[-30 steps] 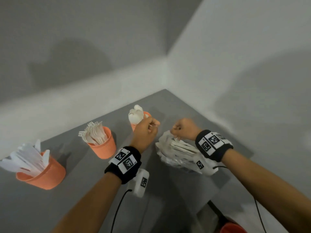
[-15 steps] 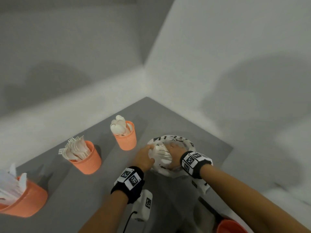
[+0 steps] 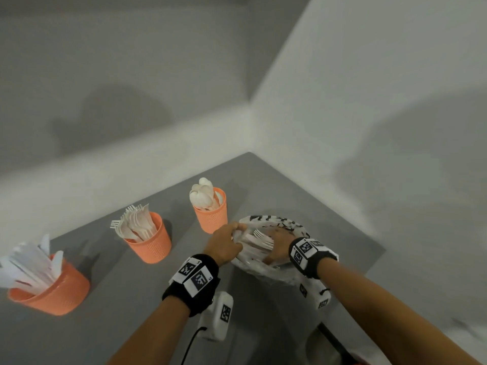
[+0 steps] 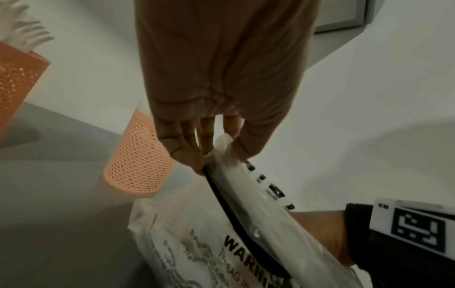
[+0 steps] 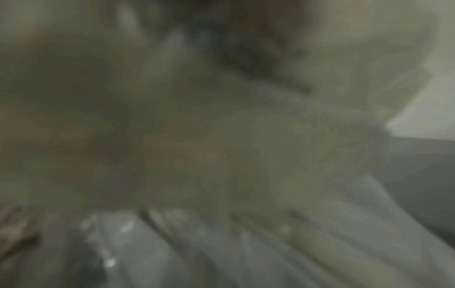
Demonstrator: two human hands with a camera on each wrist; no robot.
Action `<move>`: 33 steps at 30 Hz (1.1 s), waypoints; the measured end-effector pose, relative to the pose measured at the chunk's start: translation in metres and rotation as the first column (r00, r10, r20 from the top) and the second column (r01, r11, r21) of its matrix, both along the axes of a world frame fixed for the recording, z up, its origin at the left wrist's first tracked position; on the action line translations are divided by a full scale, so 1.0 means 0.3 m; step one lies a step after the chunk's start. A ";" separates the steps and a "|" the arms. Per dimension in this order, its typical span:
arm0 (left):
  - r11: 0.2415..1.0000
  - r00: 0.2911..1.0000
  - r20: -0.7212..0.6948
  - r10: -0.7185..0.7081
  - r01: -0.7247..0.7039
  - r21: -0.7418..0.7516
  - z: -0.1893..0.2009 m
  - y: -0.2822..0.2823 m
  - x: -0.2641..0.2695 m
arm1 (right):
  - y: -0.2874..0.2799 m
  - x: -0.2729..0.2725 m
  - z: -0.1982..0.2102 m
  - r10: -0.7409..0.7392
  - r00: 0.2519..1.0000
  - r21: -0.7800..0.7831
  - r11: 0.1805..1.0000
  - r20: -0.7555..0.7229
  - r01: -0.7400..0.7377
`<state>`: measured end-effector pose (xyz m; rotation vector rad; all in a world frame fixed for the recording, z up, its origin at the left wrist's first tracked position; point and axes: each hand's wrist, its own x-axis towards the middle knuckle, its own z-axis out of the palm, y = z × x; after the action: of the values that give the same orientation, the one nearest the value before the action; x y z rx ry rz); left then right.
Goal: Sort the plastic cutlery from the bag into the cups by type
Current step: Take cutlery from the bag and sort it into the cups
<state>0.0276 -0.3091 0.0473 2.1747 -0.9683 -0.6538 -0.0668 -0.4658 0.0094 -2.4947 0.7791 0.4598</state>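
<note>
Three orange mesh cups stand in a row on the grey table: knives (image 3: 50, 291) at the left, forks (image 3: 150, 243) in the middle, spoons (image 3: 212, 216) nearest the bag. The clear printed plastic bag (image 3: 271, 222) lies to the right of the spoon cup with white forks (image 3: 261, 238) showing in its mouth. My left hand (image 3: 235, 231) pinches the bag's left rim, which the left wrist view shows between the thumb and fingers (image 4: 214, 154). My right hand (image 3: 278, 246) is down inside the bag; its fingers are hidden. The right wrist view is a blur of plastic.
The table (image 3: 329, 212) sits in a corner, with white walls close behind and to the right. Its right edge runs just beyond the bag. A white device (image 3: 218, 314) with a cable hangs under my left wrist. Something red (image 3: 355, 362) shows at the bottom edge.
Both hands have come down from above the bag. The left hand, which was up by the spoon cup, now pinches the bag's rim, and the right hand has gone into the bag.
</note>
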 end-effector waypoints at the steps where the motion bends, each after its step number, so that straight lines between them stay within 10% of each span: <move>1: 1.000 1.000 0.002 0.002 -0.002 -0.005 -0.001 0.000 -0.004 | 0.003 0.000 -0.002 0.006 1.000 -0.006 1.000 0.008 -0.006; 33: 0.992 0.990 -0.057 0.128 -0.128 0.018 0.016 0.083 -0.022 | 0.094 -0.040 -0.029 -0.065 0.996 0.030 0.998 0.063 0.063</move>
<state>0.0210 -0.2842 0.0521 2.1969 -0.7888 -0.6606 -0.0788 -0.4378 0.0005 -2.4379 0.8192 0.3646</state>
